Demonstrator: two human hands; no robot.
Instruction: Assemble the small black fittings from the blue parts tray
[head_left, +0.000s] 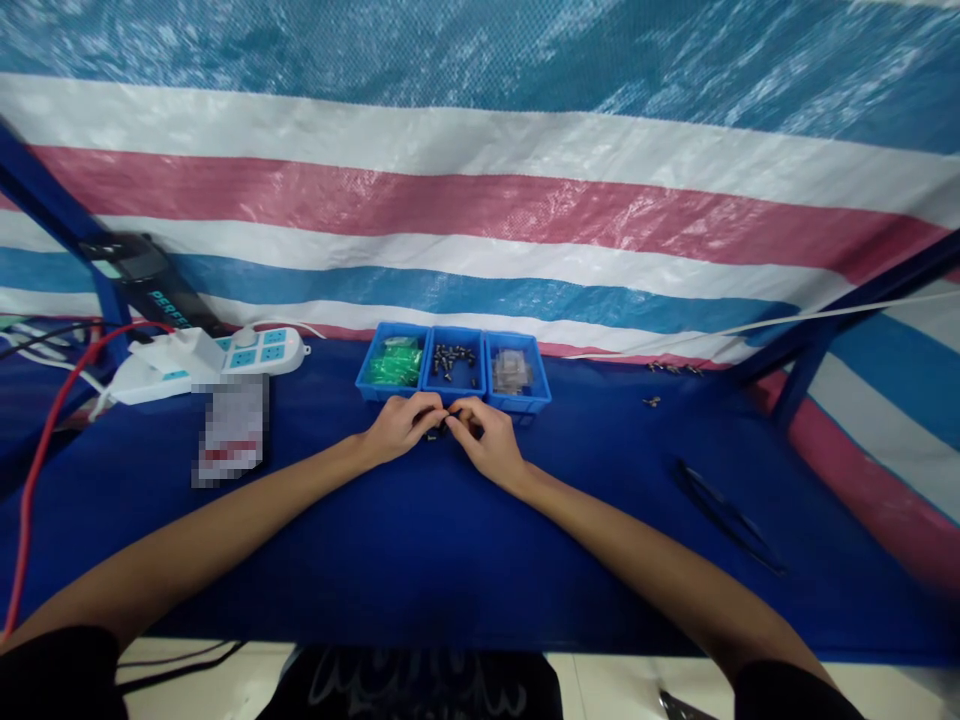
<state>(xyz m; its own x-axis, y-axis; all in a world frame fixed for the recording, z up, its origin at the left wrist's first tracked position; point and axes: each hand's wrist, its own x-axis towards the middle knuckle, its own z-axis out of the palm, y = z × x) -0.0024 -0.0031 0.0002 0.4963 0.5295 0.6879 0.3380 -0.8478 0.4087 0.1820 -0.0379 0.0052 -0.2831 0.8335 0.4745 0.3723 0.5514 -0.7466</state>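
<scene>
My left hand (401, 427) and my right hand (491, 442) meet just in front of the blue bins. Both are closed, fingertips pinched together around a small dark piece (448, 416) too tiny and covered to make out. Beneath the fingers, a few small black parts (433, 435) lie on the blue tabletop (465, 540). Behind my hands three bins stand side by side. The left bin (361, 385) holds green plastic pieces (397, 362), the middle bin (454, 391) small dark screw-like parts (452, 356), the right bin (517, 404) clear plastic pieces (512, 370).
White power strips (259, 352) with cables sit at the back left, near a blurred-out packet (234, 425). A black box (161, 285) leans behind them. Small metal parts (651, 401) lie to the right, and a dark thin strap-like item (727, 515) lies nearer. Striped sheeting (480, 205) hangs behind.
</scene>
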